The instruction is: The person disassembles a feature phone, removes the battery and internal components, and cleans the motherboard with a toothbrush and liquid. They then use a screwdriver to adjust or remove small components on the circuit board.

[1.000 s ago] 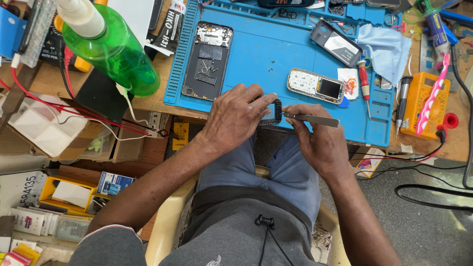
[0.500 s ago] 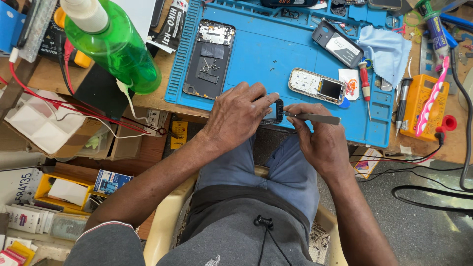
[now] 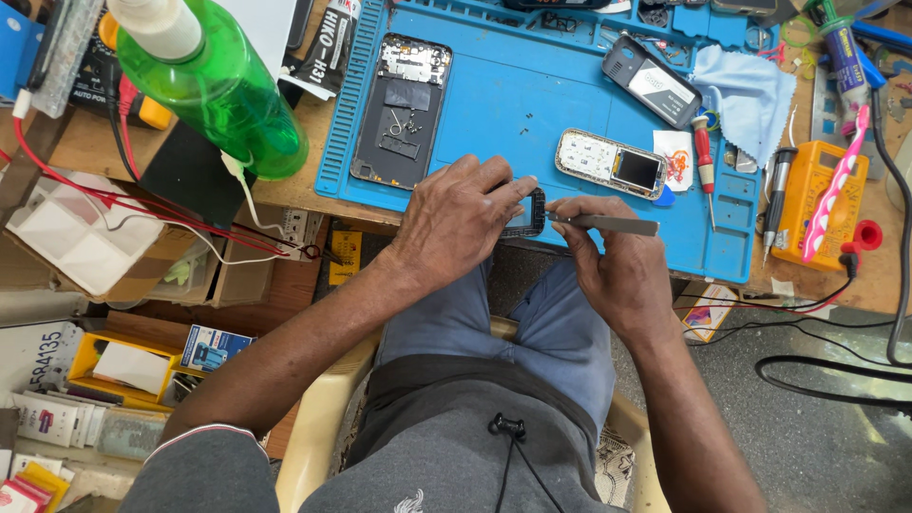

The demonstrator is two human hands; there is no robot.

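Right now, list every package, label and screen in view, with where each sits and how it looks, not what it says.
Small phone screen: on the blue mat above the right hand, dark square in a pale keypad board.
Black phone cover: mat's upper right, with a white label.
Black pouch: top, left of the mat, white lettering.
Blue-and-white box: lower left, flat, rectangular.
Left hand: holds a small dark frame.

1. A green spray bottle [image 3: 223, 85] stood at the blue mat's [image 3: 532, 95] left edge
2. An opened phone back [image 3: 402, 112] lay on the mat
3. A red-handled screwdriver [image 3: 704, 157] lay beside a keypad phone [image 3: 614, 163]
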